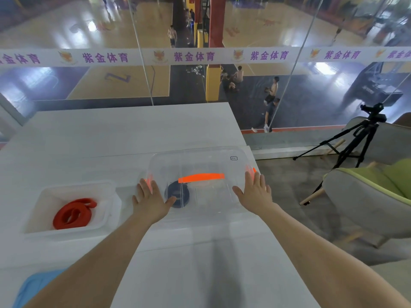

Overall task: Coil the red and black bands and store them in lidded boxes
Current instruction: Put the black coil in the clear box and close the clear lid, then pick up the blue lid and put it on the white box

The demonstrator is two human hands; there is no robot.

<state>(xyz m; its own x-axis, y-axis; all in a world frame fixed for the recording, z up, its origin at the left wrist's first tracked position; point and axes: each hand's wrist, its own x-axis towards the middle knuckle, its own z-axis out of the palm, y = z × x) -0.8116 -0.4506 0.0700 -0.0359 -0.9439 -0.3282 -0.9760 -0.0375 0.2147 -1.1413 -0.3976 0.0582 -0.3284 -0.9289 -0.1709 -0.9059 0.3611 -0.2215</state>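
A clear box with a clear lid (209, 196) and an orange handle (201, 177) stands on the white table (111, 134). Inside it, seen through the lid, lies the coiled black band (181, 193). My left hand (151, 202) lies flat on the lid's left side, fingers spread near the orange clip. My right hand (255, 194) lies flat on the lid's right side next to the other orange clip. Further left, an open white box (44, 196) without a lid holds the coiled red band (74, 213).
The table's right edge runs just beyond the clear box. A black tripod (353, 138) with a camera and a grey-green chair (364, 196) stand on the floor to the right. A glass wall rises behind the table. A blue cloth (33, 285) shows at bottom left.
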